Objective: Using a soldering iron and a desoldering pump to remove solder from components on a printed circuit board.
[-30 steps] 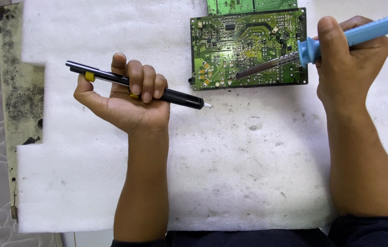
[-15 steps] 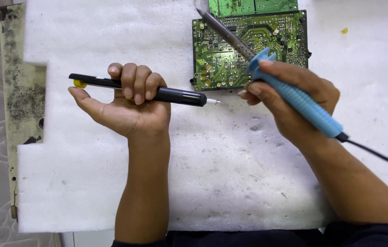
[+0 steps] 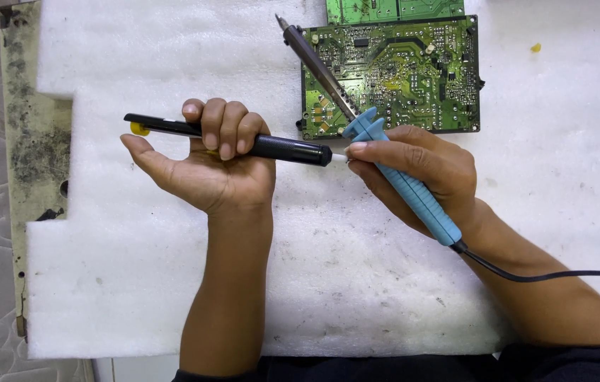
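My left hand [image 3: 208, 159] is palm up and curled around a black desoldering pump [image 3: 286, 149] with a yellow button at its left end; the pump lies level, its white tip pointing right. My right hand [image 3: 420, 173] grips the blue handle of a soldering iron [image 3: 413, 194]. The iron's metal shaft slants up and left, its tip over the foam just off the top left corner of a green circuit board [image 3: 399, 71]. My right fingertips touch the white tip of the pump. A black cord [image 3: 547, 274] runs right from the iron's handle.
A white foam sheet [image 3: 137, 283] covers the work surface. A second green board [image 3: 392, 8] shows at the top edge. A stained board strip [image 3: 34, 141] runs along the left. A small yellow scrap [image 3: 535, 48] lies at the upper right.
My right hand has swung the iron from pointing left across the board to slanting up-left, then closed in until its fingertips reach the pump's tip. My left hand has stayed nearly still.
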